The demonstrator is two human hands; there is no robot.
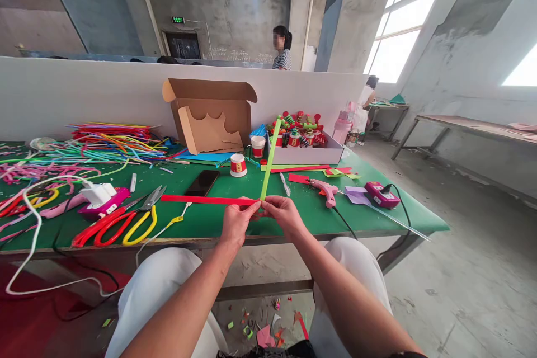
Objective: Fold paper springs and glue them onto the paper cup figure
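Since the green table (239, 187) carries clutter on either side, we rate the red strip (205, 199) as the first worry: it runs leftward from the grip, and its free end appears just beside the tips of the scissors (153, 198), so a shift to the left could snag it. The lime-green strip (271, 165) rises from the same corner, leaning slightly right; we judge that its free length could lever the corner out of square if the hold slackened. At that corner the left hand (238, 221) pinches the end of the red strip, and the right hand (285, 218) pinches the foot of the lime-green strip. Uneven pressure might slide or crease them.

Containers, by size, as we see them:
- Cardboard box (210, 95): lid raised, interior hidden behind a ragged flap (207, 134); contents undetermined.
- Shallow pale box (310, 156): crowded with red and green figures (309, 137).
- Pink bottle (342, 130): contents unseen.
- Upright paper cup (258, 150): inside not visible to us.
- Inverted paper cup (238, 166): green coils (252, 161) at both sides.
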